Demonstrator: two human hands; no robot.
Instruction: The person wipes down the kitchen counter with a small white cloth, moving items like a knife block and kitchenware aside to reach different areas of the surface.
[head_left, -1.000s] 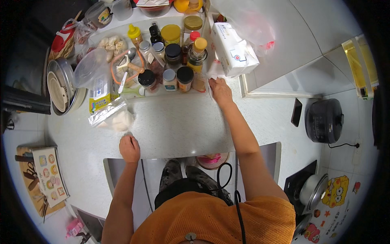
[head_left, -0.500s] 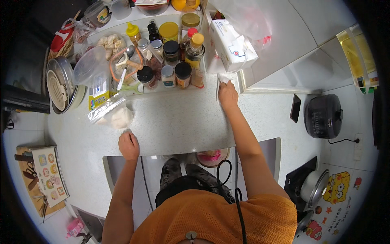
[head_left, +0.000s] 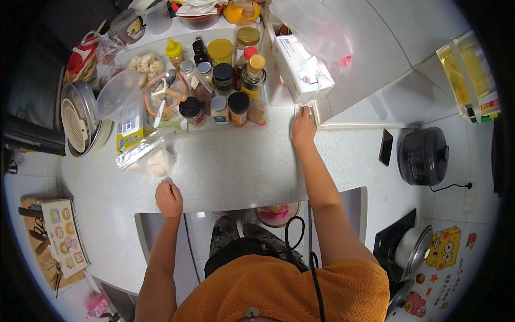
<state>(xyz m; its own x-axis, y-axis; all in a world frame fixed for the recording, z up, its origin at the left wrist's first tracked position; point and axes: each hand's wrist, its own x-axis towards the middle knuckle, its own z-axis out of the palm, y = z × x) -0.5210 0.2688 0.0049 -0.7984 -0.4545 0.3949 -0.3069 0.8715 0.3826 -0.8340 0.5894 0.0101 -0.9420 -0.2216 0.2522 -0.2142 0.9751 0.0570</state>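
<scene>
My right hand (head_left: 304, 129) presses a white tissue (head_left: 297, 110) on the pale speckled counter (head_left: 236, 161), close by the wall corner and in front of a tissue box (head_left: 303, 70). Little of the tissue shows past the fingers. Curled into a fist, my left hand (head_left: 169, 198) rests near the counter's front edge, with nothing seen in it. Just beyond it lies a clear zip bag (head_left: 142, 153) with a pale, dough-like lump (head_left: 159, 162).
Behind the work area, a tray holds several seasoning jars (head_left: 239, 104) and bottles. Bowls and a colander (head_left: 75, 126) stand at the left. Toward the right are a phone (head_left: 385, 147), a black cooker (head_left: 424, 155) and a pot (head_left: 413, 248). A knife block (head_left: 37, 228) stands far left.
My right hand has slid a little to the right with the tissue, toward the wall corner. My left fist stays in place. The whole view has shifted slightly.
</scene>
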